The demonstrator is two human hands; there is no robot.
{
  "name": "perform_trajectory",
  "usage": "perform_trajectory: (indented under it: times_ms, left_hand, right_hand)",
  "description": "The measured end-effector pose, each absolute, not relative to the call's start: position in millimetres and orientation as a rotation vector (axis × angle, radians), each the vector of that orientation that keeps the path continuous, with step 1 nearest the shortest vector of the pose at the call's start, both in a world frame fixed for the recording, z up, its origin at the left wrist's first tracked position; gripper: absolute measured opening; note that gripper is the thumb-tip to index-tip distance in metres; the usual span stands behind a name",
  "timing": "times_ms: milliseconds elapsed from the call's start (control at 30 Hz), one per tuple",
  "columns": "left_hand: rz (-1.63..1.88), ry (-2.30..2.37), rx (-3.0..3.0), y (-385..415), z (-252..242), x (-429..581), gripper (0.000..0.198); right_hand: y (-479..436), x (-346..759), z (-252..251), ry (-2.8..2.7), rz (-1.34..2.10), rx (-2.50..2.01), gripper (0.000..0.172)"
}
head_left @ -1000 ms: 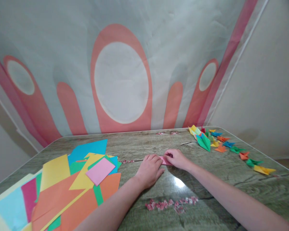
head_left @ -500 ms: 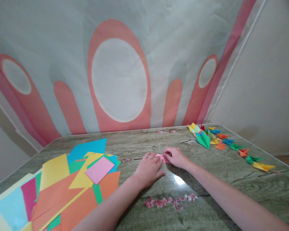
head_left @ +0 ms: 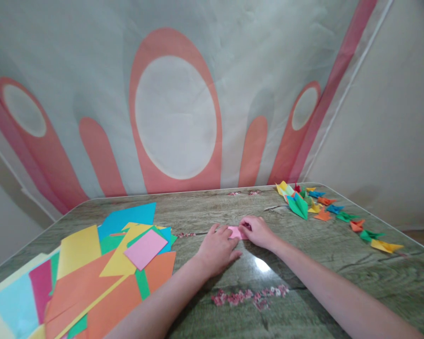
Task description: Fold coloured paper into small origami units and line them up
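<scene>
A small pink paper (head_left: 236, 232) lies on the wood-patterned table (head_left: 205, 212), between my two hands. My left hand (head_left: 219, 249) rests with its fingers spread, the fingertips on the paper's left part. At the paper's right end, my right hand (head_left: 257, 230) has its fingers curled together in a pinch on the edge. The hands partly cover the paper, so its full shape is hidden.
Loose coloured sheets (head_left: 81, 287) overlap at the left, with a pink sheet (head_left: 146, 249) on top. Folded paper figures (head_left: 344, 215) stand in rows at the right, beside a green folded piece (head_left: 297, 206). A patterned backdrop (head_left: 176, 113) rises behind the table.
The fingers of my left hand have shifted slightly left, and a little more of the pink paper shows. My right hand has barely moved and still pinches the paper.
</scene>
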State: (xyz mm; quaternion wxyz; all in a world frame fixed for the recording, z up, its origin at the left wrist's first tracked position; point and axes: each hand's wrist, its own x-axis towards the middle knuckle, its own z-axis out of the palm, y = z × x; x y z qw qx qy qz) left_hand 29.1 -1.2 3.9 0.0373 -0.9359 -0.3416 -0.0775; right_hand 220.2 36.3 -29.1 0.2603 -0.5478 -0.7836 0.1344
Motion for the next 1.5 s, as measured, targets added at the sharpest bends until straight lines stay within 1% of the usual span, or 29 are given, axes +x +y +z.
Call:
perform_trajectory:
  times_ms: [100,400,500,600,667,800,1033,1333,1500]
  left_hand:
    - [-0.236,-1.067,-2.872,-1.0,5.4,28.6,0.032]
    - [-0.240,-1.128,-2.842,-0.1,7.4,29.0,0.032]
    - [-0.238,-1.143,-2.831,-1.1,8.0,29.1,0.032]
    - [-0.244,-1.144,-2.822,-1.9,7.6,29.5,0.035]
    - [-0.248,-1.143,-2.816,-2.2,7.1,29.6,0.037]
    - [-0.243,-1.143,-2.800,-2.0,6.1,29.6,0.033]
    - [-0.257,-1.144,-2.808,-1.5,4.3,28.9,0.033]
    - [-0.254,-1.148,-2.821,-2.2,7.5,30.2,0.032]
    - [-0.240,-1.152,-2.830,-2.8,9.8,31.1,0.031]
  right_hand:
    - [35.8,219.2,-30.1,-2.121,0.333,-1.485,0.013]
    - [46.1,218.5,-37.1,-2.065,0.243,-1.452,0.008]
    - [39.0,222.0,-30.5,-2.023,0.142,-1.364,0.012]
    - [21.0,222.9,-17.3,-2.174,-0.010,-1.260,0.018]
    - [8.1,220.3,-9.7,-2.329,-0.101,-1.217,0.017]
    - [-7.2,211.0,-6.6,-2.491,-0.190,-1.201,0.015]
    - [-11.6,209.6,-18.2,-2.487,-0.267,-1.262,0.016]
    - [-13.1,207.0,-16.3,-2.582,-0.443,-1.269,0.014]
    - [-12.9,206.3,-17.4,-2.602,-0.483,-1.235,0.015]
